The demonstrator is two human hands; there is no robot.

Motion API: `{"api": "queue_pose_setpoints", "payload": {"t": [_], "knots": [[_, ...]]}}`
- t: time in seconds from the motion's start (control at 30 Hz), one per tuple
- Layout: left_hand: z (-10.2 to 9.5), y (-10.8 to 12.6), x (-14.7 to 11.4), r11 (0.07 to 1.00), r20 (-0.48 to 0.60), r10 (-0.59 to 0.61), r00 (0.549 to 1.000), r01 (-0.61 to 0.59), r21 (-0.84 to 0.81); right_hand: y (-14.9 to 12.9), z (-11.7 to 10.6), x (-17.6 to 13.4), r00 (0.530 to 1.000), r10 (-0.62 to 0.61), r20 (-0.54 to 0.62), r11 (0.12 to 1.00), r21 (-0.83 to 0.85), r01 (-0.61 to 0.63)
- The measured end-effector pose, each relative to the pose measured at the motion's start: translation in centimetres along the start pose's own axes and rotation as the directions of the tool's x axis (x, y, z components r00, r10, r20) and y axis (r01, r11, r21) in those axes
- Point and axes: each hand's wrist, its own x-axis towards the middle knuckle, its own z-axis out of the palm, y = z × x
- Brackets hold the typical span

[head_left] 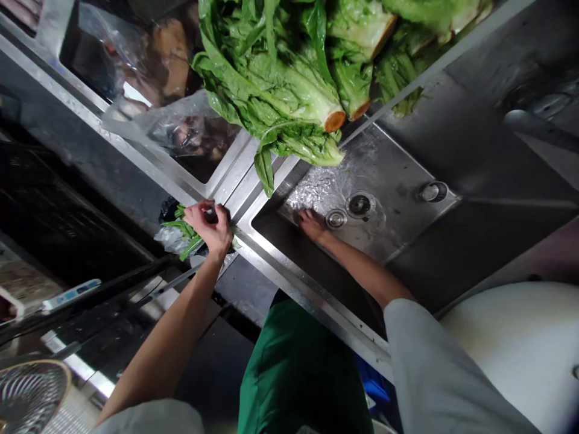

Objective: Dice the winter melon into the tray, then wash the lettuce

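My left hand (210, 228) is over the steel rim at the sink's left corner, thumb and fingers bent but apart, with nothing visible between them. Beside it, green leaf scraps (185, 231) lie in a plastic bag (173, 240). My right hand (311, 224) reaches down into the steel sink (393, 211), fingers extended near its floor. Rippling water (312, 190) lies by those fingertips, close to a round drain strainer (336, 218) and a dark drain hole (360, 205). Several heads of leafy lettuce (289, 90) are piled above the sink, their cut stems facing me.
Plastic bags of food (181, 126) fill a neighbouring steel basin at upper left. A white rounded container (520, 355) stands at lower right. A fan (31, 398) is at lower left. A second round fitting (434, 191) sits toward the sink's right side.
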Motion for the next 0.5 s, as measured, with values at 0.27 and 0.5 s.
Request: {"api": "queue_pose_setpoints", "payload": {"t": [0.27, 0.5], "knots": [[0.0, -0.2, -0.1, 0.999, -0.016, 0.025, 1.000, -0.025, -0.043, 8.4, 3.3, -17.3, 0.891, 0.443, -0.104, 0.896, 0.093, -0.434], [-0.2, 0.4, 0.0, 1.000, -0.016, -0.008, 1.000, 0.008, -0.005, 15.6, -4.5, -11.9, 0.623, 0.703, -0.342, 0.710, 0.297, -0.638]]}}
